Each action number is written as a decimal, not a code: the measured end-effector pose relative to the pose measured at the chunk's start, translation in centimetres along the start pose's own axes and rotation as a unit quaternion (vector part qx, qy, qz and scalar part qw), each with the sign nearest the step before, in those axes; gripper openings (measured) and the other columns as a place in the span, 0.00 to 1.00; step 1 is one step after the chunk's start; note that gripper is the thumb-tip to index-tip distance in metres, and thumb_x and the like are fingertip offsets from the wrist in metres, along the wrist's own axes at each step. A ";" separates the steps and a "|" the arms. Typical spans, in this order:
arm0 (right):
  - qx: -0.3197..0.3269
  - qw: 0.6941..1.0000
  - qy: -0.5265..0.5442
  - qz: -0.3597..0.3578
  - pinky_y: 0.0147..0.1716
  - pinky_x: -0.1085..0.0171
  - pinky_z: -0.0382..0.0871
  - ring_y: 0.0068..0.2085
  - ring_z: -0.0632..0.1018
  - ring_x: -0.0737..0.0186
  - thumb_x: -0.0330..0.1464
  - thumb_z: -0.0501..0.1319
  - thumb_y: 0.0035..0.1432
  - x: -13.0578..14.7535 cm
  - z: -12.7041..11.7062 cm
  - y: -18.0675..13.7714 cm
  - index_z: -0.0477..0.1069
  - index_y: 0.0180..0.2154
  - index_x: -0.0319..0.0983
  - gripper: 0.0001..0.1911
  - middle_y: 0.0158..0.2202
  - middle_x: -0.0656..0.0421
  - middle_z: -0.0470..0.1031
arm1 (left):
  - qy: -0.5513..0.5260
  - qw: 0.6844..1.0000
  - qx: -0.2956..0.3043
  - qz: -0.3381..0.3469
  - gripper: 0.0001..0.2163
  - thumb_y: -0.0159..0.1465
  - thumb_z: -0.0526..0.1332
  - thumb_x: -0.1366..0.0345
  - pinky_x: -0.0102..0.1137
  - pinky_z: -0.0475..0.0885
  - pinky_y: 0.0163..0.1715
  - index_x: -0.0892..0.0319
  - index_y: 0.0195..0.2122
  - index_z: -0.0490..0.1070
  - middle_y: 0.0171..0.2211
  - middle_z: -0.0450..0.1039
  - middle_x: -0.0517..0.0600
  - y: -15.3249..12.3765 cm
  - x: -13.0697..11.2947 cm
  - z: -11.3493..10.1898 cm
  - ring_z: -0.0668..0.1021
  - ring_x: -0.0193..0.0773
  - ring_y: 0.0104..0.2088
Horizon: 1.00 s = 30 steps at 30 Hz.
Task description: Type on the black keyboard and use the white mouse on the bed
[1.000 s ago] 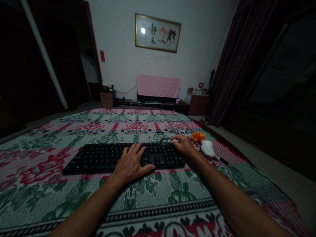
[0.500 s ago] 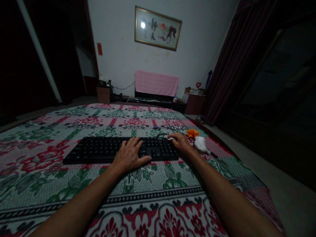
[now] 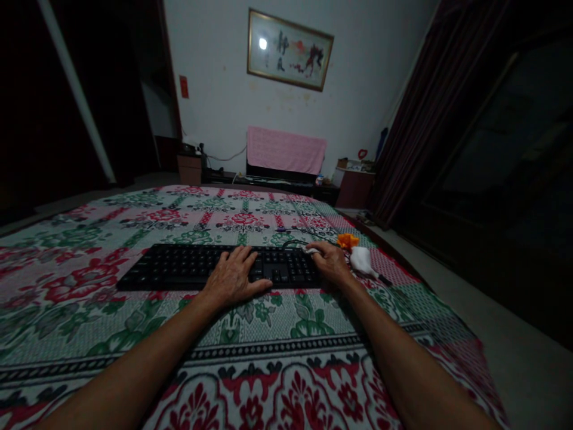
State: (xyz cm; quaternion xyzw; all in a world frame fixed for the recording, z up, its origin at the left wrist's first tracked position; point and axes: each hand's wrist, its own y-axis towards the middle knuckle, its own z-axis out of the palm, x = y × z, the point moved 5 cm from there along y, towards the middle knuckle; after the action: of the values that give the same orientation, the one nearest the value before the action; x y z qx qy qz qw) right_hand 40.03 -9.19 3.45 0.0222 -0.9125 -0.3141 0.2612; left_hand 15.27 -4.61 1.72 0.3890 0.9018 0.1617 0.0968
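Note:
A black keyboard (image 3: 172,266) lies flat on the patterned bedspread. My left hand (image 3: 233,275) rests on its middle keys, fingers spread and thumb stretched to the right, holding nothing. At the keyboard's right end, my right hand (image 3: 330,261) has its fingers closed on a small white wad (image 3: 312,251), possibly cloth; its exact kind is unclear. This wad is at the upper right keys. Behind the keyboard, a dark cable (image 3: 293,242) curves toward my right hand.
Right of my right hand lie a crumpled orange thing (image 3: 347,240) and a white rounded object (image 3: 361,260) with a dark narrow end. A small purple-tipped item (image 3: 280,229) lies beyond the keyboard. The bedspread (image 3: 268,352) ends at a right edge above the floor.
The view has shifted slightly. Both hands keep nearly the same places on the keyboard, and the right still pinches the white wad.

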 end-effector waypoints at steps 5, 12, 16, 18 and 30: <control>0.064 0.995 -0.025 -0.074 0.47 0.60 0.67 0.42 0.76 0.61 0.21 0.52 0.47 2.0 1.5 0.4 0.75 0.38 0.39 0.19 0.39 0.57 0.78 | 0.013 1.000 -0.004 -0.002 0.36 0.58 0.49 0.38 0.45 0.55 0.57 0.62 0.58 0.61 0.62 0.58 0.59 0.1 0.1 0.2 0.60 0.52 0.61; 0.052 0.994 -0.088 -0.034 0.46 0.59 0.68 0.41 0.76 0.58 0.21 0.54 0.48 1.7 1.3 0.5 0.76 0.35 0.38 0.16 0.37 0.56 0.78 | 0.019 1.000 0.000 -0.004 0.35 0.58 0.49 0.39 0.44 0.55 0.57 0.60 0.58 0.61 0.62 0.58 0.58 0.0 0.1 0.0 0.61 0.51 0.61; 0.026 0.997 -0.061 -0.047 0.47 0.59 0.67 0.42 0.76 0.59 0.20 0.54 0.48 2.2 1.3 0.6 0.75 0.37 0.38 0.17 0.38 0.56 0.78 | 0.015 1.000 -0.003 -0.003 0.35 0.58 0.50 0.39 0.44 0.56 0.56 0.60 0.58 0.62 0.62 0.58 0.58 0.0 0.1 0.0 0.61 0.51 0.60; 0.035 0.996 -0.044 -0.066 0.48 0.60 0.67 0.43 0.76 0.60 0.19 0.53 0.48 2.9 1.8 0.7 0.75 0.38 0.38 0.19 0.40 0.56 0.78 | 0.012 1.000 -0.005 -0.002 0.35 0.58 0.50 0.39 0.45 0.56 0.56 0.60 0.58 0.62 0.62 0.58 0.58 0.0 0.1 0.0 0.61 0.51 0.60; 0.104 0.989 -0.073 -0.077 0.46 0.62 0.67 0.42 0.76 0.60 0.20 0.55 0.49 4.6 3.1 0.7 0.76 0.35 0.38 0.16 0.38 0.56 0.77 | 0.018 1.000 -0.007 0.001 0.36 0.58 0.49 0.38 0.46 0.57 0.56 0.61 0.58 0.61 0.62 0.58 0.58 0.0 0.2 0.2 0.61 0.52 0.61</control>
State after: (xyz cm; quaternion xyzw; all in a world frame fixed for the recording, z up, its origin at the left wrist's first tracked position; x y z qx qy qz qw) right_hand 34.60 -7.86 3.90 0.0967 -0.9523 -0.2377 0.1650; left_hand 15.20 -4.47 1.51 0.3860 0.9020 0.1748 0.0826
